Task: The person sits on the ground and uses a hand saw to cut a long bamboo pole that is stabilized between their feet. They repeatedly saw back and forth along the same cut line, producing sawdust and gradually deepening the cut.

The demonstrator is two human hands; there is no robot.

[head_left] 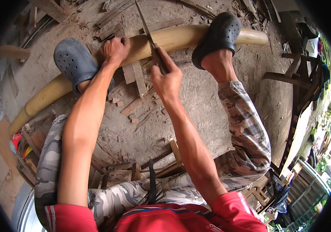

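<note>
A long yellowish bamboo pole [181, 37] lies across the ground in front of me, looking curved in this wide view. My left hand [114, 50] is closed against it, its fingers partly hidden, just right of my left foot. In my right hand [166, 79] is the handle of a hand saw [147, 28]. Its thin blade, seen almost edge-on, crosses the pole near the middle and points away from me. Grey clogs are on my feet; the left clog [74, 60] and the right clog [222, 36] both rest over the pole.
Wood scraps [138, 77] lie under and around the pole on the dusty ground. More offcuts [134, 170] are piled close to my legs. At the right stand a dark wooden frame [295, 79] and a grey-green ribbed crate [308, 193]. A brown board [5, 150] leans at the left.
</note>
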